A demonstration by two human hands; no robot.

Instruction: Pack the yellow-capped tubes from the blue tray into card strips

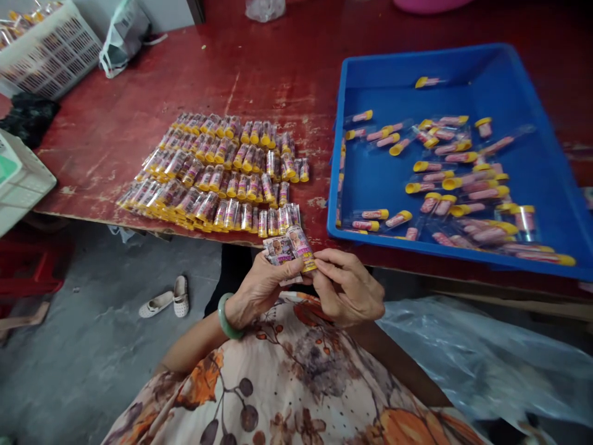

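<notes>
Above my lap, at the table's front edge, my left hand (264, 284) is closed on several small printed labels (279, 248), its thumb pressed across them. One narrower printed piece (300, 242), purple with yellow at its lower end, stands up at the right of the bunch; I cannot tell whether it is wrapped round a tube. The fingertips of my right hand (349, 287) pinch this piece at its lower right edge. Just beyond my hands lie rows of clear tubes with yellow caps and purple printing (217, 176), stacked close together.
A blue tray (384, 244) on the right holds scattered yellow-capped tubes with pink contents (484, 193). On the red table (296, 74) stand a white basket (55, 52) and a plastic bag (124, 37). White clogs (180, 296) lie on the floor; clear plastic sheeting (482, 352) is at right.
</notes>
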